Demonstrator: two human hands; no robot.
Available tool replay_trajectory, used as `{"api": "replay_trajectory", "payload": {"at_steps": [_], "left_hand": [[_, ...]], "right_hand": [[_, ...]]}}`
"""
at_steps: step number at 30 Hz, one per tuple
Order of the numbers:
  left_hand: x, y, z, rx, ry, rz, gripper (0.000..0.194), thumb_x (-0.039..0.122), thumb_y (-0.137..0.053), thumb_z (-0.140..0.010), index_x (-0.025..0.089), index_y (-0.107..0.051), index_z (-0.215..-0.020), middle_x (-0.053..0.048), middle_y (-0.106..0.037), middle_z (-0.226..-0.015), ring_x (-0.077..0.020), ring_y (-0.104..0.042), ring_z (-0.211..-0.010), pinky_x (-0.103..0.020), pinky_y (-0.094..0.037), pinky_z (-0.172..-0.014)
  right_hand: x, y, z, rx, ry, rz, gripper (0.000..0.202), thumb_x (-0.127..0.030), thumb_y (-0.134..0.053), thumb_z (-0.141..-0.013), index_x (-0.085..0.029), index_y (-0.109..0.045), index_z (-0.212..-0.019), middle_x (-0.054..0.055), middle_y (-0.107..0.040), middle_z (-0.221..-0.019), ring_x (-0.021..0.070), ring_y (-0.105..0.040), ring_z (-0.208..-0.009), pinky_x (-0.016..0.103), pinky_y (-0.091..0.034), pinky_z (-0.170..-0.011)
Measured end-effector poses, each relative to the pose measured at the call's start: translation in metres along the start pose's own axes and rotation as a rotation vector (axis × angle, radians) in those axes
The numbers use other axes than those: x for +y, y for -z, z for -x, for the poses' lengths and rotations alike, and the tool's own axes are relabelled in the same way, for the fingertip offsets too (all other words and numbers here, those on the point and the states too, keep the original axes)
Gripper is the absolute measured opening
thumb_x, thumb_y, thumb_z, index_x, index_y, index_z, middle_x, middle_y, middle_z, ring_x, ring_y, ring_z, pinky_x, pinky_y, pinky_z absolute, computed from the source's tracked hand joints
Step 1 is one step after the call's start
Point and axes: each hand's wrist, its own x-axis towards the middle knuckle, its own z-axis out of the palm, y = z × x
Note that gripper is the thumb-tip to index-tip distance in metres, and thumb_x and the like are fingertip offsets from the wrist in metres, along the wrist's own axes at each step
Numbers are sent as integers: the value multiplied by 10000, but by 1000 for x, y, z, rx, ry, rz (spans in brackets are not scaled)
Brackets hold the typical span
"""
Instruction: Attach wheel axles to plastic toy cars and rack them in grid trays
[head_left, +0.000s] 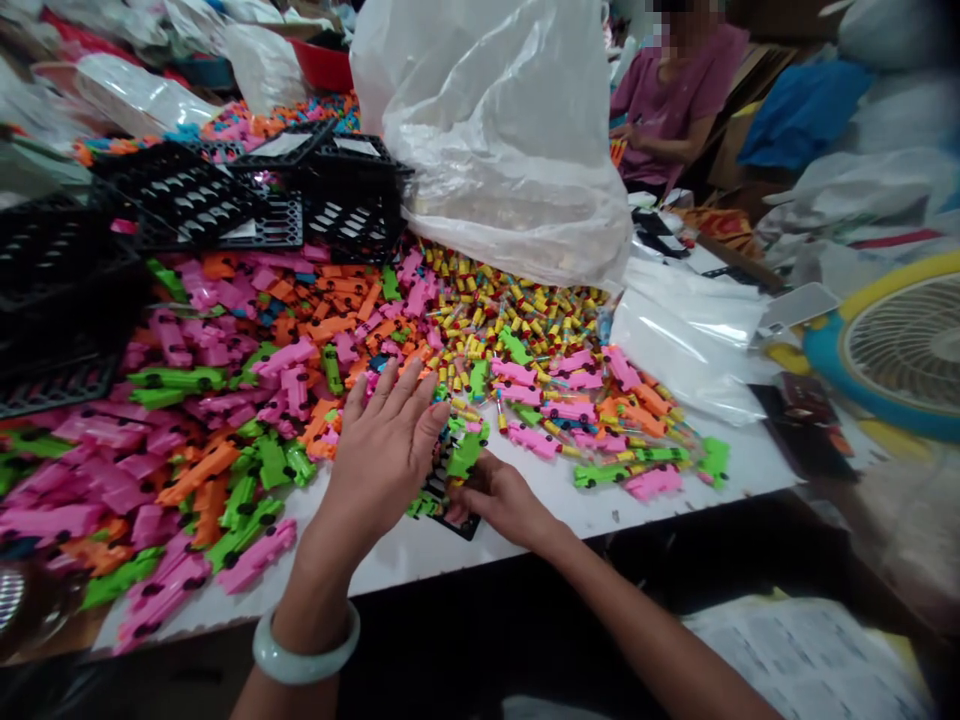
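Observation:
My left hand [390, 450] is stretched out flat with its fingers extended, palm down, over the near side of the toy pile. A pale bangle [306, 648] circles that wrist. Close by on the right, my right hand [501, 498] has its thumb and fingers closed on a green toy car [468, 450]. Beneath it sits a black plastic tray [465, 526], partly covered by both hands; more green shows beside the tray. Pink toy cars [570, 411] lie to the right of my hands, mixed with orange and green ones. Left of them spreads a large heap of similar toy cars [217, 465].
Small yellow-and-red capped tubes [525, 310] are heaped before a big translucent plastic bag [510, 150]. Black trays [187, 195] are stacked at back left. A yellow-and-blue fan [907, 340] stands at right. Across the table sits a person in a pink shirt [675, 95].

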Motion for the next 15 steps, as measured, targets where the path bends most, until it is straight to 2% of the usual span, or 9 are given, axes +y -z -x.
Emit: {"api": "replay_trajectory", "payload": {"at_steps": [3, 6, 8, 11, 15], "left_hand": [[2, 0, -1, 0, 17, -10, 597, 481, -115, -961, 205, -436, -1382, -45, -370, -1512, -229, -226, -1447, -507, -165, -1182], [4, -3, -2, 36, 27, -51, 598, 479, -130, -960, 189, -461, -1366, -65, -389, -1501, -243, -248, -1440, -513, -166, -1178], [5, -6, -2, 54, 22, -71, 579, 470, -158, -961, 188, -467, -1361, -73, -404, -1494, -250, -265, -1433, -518, -170, -1174], [6, -8, -3, 81, 7, -89, 539, 469, -227, -954, 212, -455, -1370, -82, -418, -1486, -267, -286, -1424, -539, -181, -1164], [6, -8, -2, 100, -9, -112, 527, 467, -286, -941, 210, -462, -1365, -102, -417, -1484, -300, -301, -1414, -568, -191, -1151]], "right_hand": [[8, -3, -2, 52, 66, 209, 130, -290, -555, -840, -235, -468, -920, -54, -577, -662, 125, -589, -563, 247, -487, -549], [11, -8, -1, 118, 255, 551, 87, -272, -541, -849, -227, -470, -826, -17, -555, -747, 136, -544, -664, 258, -453, -615], [11, -11, -1, 150, 344, 700, 127, -275, -527, -859, -224, -449, -774, 1, -544, -774, 146, -515, -702, 268, -435, -645], [11, -14, -4, 131, 392, 754, 136, -280, -499, -880, -227, -441, -769, -1, -529, -758, 145, -490, -679, 262, -421, -629], [12, -10, -5, 72, 427, 678, 99, -262, -479, -897, -224, -470, -806, -1, -534, -753, 145, -501, -664, 265, -439, -631]]}}
